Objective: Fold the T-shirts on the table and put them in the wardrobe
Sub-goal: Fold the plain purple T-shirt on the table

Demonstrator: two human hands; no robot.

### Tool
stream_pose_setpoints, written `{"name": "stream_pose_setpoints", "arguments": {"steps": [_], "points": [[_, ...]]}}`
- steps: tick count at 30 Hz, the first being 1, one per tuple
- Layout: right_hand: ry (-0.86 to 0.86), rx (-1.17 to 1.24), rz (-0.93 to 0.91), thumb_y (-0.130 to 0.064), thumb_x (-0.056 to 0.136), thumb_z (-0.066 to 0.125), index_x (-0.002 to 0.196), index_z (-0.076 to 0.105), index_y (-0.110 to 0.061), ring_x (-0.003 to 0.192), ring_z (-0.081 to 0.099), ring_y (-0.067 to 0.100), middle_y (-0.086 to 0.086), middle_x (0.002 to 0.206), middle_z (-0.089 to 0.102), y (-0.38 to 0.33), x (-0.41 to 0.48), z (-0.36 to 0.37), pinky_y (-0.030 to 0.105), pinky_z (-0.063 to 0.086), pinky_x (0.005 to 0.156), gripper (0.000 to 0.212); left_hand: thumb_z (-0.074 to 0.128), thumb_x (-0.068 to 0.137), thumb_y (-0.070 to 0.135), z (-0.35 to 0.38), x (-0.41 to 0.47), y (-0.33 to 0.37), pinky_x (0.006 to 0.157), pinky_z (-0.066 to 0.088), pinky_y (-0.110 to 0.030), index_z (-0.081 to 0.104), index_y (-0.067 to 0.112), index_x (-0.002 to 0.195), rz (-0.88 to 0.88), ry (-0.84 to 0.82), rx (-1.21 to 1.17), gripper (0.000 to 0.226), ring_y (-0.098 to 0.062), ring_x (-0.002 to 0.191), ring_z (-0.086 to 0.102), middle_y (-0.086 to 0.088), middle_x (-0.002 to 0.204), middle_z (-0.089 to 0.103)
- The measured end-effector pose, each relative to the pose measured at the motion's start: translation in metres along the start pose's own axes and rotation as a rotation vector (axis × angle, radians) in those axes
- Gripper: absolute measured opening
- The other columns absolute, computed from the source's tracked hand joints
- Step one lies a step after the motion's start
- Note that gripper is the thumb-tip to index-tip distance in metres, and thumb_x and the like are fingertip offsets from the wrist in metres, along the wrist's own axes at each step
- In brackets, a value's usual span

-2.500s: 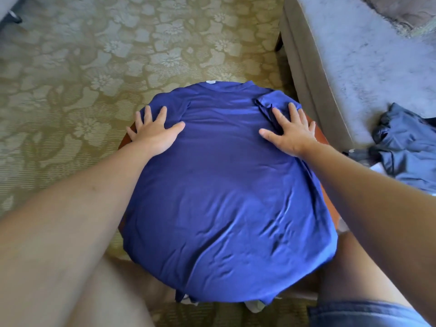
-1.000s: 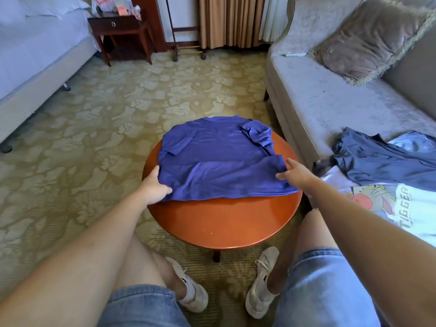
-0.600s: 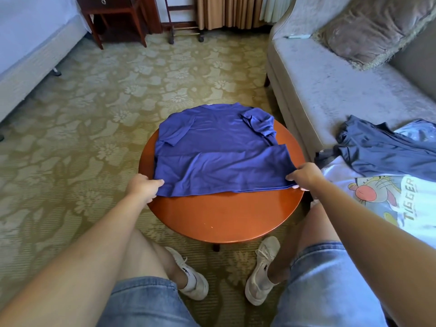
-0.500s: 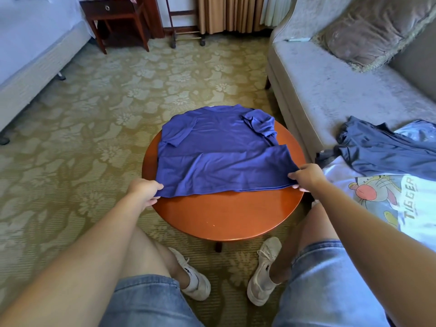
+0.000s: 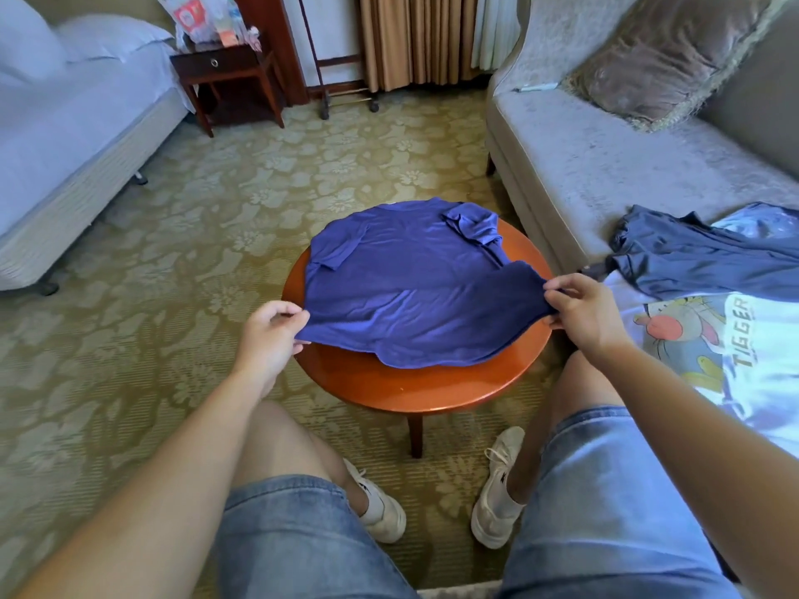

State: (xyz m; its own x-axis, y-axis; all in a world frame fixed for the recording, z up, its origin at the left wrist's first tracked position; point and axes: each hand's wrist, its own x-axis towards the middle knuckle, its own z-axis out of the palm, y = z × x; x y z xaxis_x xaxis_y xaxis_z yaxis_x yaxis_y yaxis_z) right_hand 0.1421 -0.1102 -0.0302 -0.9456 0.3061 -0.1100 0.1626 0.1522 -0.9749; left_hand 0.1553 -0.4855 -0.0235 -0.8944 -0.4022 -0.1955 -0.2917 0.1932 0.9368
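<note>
To the right of the round wooden table (image 5: pixel 415 384) a grey sofa (image 5: pixel 605 166) is seen, and on its seat, nearest the table, a dark blue-grey shirt (image 5: pixel 700 257) and a white printed shirt (image 5: pixel 713 352) are heaped unfolded; no wardrobe is shown. The blue T-shirt (image 5: pixel 410 283) is spread over the far and middle part of the table, collar away from the person, sleeves turned in, and its near edge is raised a little off the wood and sags in the middle. That edge is pinched at the table's left side by the left hand (image 5: pixel 270 335), thumb and curled fingers closed on the cloth, and at the table's right side by the right hand (image 5: pixel 581 309) in the same closed pinch. The step in hand is judged to be a crosswise fold toward the collar. It would be done best if both corners were lifted level and drawn apart until the sag is taken out, then carried over the table's centre together, so that the edge is laid square and no crease is trapped beneath.
</note>
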Motion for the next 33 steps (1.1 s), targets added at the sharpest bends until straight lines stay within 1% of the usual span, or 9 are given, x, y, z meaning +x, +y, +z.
{"name": "stream_pose_setpoints", "arguments": {"steps": [6, 10, 12, 15, 18, 22, 25, 29, 33], "points": [[-0.202, 0.069, 0.082, 0.017, 0.085, 0.047, 0.108, 0.063, -0.007, 0.061, 0.068, 0.009, 0.011, 0.086, 0.066, -0.004, -0.025, -0.017, 0.02, 0.054, 0.065, 0.036, 0.058, 0.086, -0.012, 0.005, -0.026, 0.019, 0.079, 0.051, -0.022, 0.068, 0.016, 0.099, -0.051, -0.142, -0.193, 0.032, -0.015, 0.088, 0.066, -0.01, 0.109, 0.061], [-0.195, -0.031, 0.0, 0.02, 0.085, 0.051, 0.113, 0.063, -0.003, 0.057, 0.065, 0.002, 0.003, 0.074, 0.069, -0.007, -0.025, -0.026, 0.014, 0.053, 0.063, 0.038, 0.061, 0.081, -0.017, 0.011, -0.03, 0.026, 0.083, 0.053, -0.024, 0.07, 0.021, 0.101, -0.031, -0.19, -0.178, 0.044, -0.016, 0.094, 0.07, -0.015, 0.118, 0.063], [-0.19, -0.093, -0.049, 0.015, 0.088, 0.054, 0.108, 0.064, -0.002, 0.053, 0.063, -0.001, -0.005, 0.061, 0.068, -0.008, -0.024, -0.026, 0.011, 0.052, 0.06, 0.028, 0.063, 0.083, -0.011, 0.015, -0.032, 0.028, 0.081, 0.053, -0.022, 0.069, 0.02, 0.102, -0.001, -0.163, -0.146, 0.038, -0.015, 0.091, 0.07, -0.013, 0.11, 0.065], [-0.206, -0.217, -0.148, 0.005, 0.091, 0.058, 0.101, 0.068, -0.009, 0.055, 0.06, -0.004, 0.0, 0.072, 0.064, -0.012, -0.022, -0.028, 0.012, 0.047, 0.062, 0.02, 0.061, 0.092, 0.001, 0.02, -0.036, 0.028, 0.07, 0.052, -0.017, 0.068, 0.019, 0.108, 0.059, -0.113, -0.063, 0.024, -0.007, 0.08, 0.069, -0.003, 0.095, 0.069], [-0.201, -0.405, -0.283, -0.002, 0.089, 0.064, 0.1, 0.072, -0.017, 0.081, 0.058, 0.001, -0.002, 0.096, 0.058, -0.013, -0.021, -0.029, 0.013, 0.041, 0.079, 0.02, 0.064, 0.093, 0.012, 0.019, -0.036, 0.028, 0.071, 0.05, -0.021, 0.065, 0.021, 0.111, 0.157, -0.044, 0.072, 0.02, -0.004, 0.087, 0.063, 0.007, 0.102, 0.063], [-0.235, -0.457, -0.297, -0.004, 0.092, 0.061, 0.104, 0.075, -0.011, 0.108, 0.058, 0.013, -0.002, 0.111, 0.064, 0.001, -0.026, -0.028, 0.026, 0.041, 0.099, 0.02, 0.062, 0.095, 0.016, 0.014, -0.03, 0.027, 0.089, 0.052, -0.035, 0.066, 0.009, 0.12, 0.156, -0.009, 0.159, 0.027, -0.012, 0.093, 0.061, -0.001, 0.107, 0.065], [-0.232, -0.448, -0.196, -0.022, 0.094, 0.06, 0.104, 0.075, -0.026, 0.11, 0.061, 0.007, -0.011, 0.109, 0.071, 0.01, -0.033, -0.024, 0.032, 0.044, 0.101, 0.019, 0.061, 0.095, 0.014, 0.011, -0.033, 0.026, 0.088, 0.054, -0.037, 0.066, 0.008, 0.12, 0.165, 0.003, 0.204, 0.026, -0.01, 0.085, 0.061, 0.001, 0.095, 0.067], [-0.163, -0.384, -0.159, -0.017, 0.09, 0.066, 0.101, 0.077, -0.025, 0.098, 0.065, 0.002, -0.011, 0.1, 0.072, 0.006, -0.052, -0.017, 0.015, 0.045, 0.091, 0.017, 0.06, 0.095, 0.011, 0.006, -0.042, 0.026, 0.085, 0.053, -0.036, 0.067, 0.015, 0.111, 0.202, -0.006, 0.217, 0.018, -0.013, 0.086, 0.062, 0.004, 0.093, 0.066], [-0.138, -0.38, -0.133, -0.051, 0.074, 0.067, 0.084, 0.075, -0.047, 0.1, 0.065, 0.001, -0.022, 0.096, 0.072, -0.001, -0.068, -0.02, 0.038, 0.049, 0.099, 0.014, 0.059, 0.094, 0.008, 0.0, -0.052, 0.021, 0.078, 0.05, -0.03, 0.065, 0.019, 0.098, 0.247, 0.001, 0.215, 0.013, -0.006, 0.076, 0.061, 0.01, 0.083, 0.065]]}}
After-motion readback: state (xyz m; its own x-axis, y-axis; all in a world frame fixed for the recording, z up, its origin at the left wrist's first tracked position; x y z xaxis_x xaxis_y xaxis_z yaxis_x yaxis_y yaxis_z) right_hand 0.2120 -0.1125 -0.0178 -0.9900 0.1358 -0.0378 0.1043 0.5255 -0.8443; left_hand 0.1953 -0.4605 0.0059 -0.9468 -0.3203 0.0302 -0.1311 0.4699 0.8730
